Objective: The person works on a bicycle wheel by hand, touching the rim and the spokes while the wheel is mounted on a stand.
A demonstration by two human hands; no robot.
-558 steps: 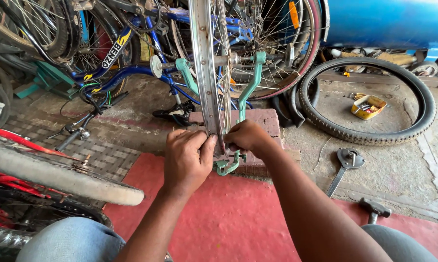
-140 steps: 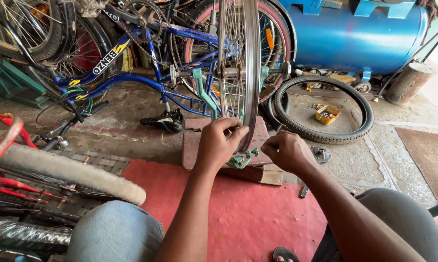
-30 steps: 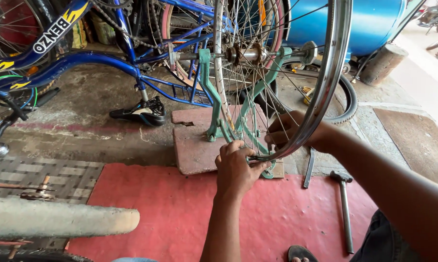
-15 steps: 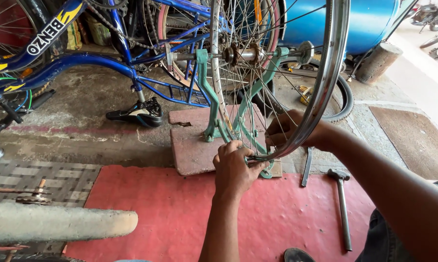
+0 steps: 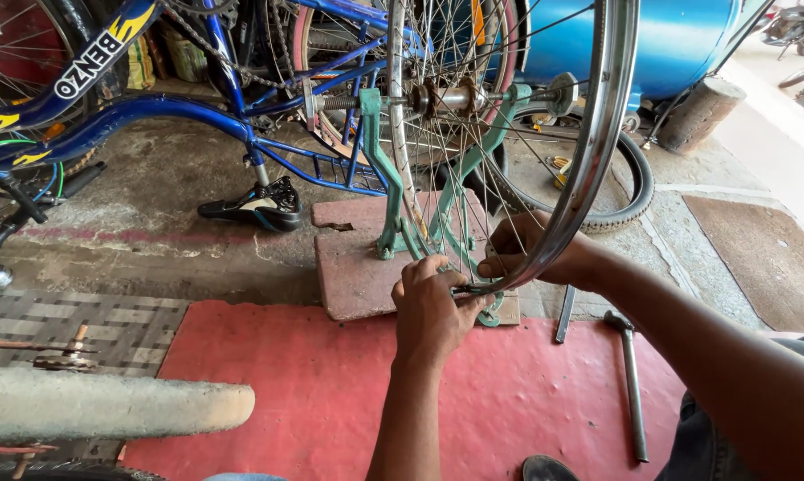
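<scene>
Looking down, we see a bare spoked bicycle wheel (image 5: pixel 509 134) standing upright in a green truing stand (image 5: pixel 420 214), its hub axle resting in the stand's two arms. The stand sits on a reddish slab (image 5: pixel 357 258) at the edge of a red mat (image 5: pixel 330 392) on the floor. Our left hand (image 5: pixel 433 307) is closed at the lowest part of the chrome rim (image 5: pixel 598 142), fingers pinched where the spokes meet the rim; whether a small tool sits in that grip we cannot tell. Our right hand (image 5: pixel 531 249) wraps around the rim just beside it, fingers curled through the spokes from the far side. The two hands are nearly touching. A hammer (image 5: pixel 629 374) and a thin metal bar (image 5: pixel 567 312) lie on the mat near our right forearm. Behind the stand lean a blue bicycle frame (image 5: pixel 134 116), a loose tyre (image 5: pixel 629 191) and a blue tank (image 5: pixel 669 44).
</scene>
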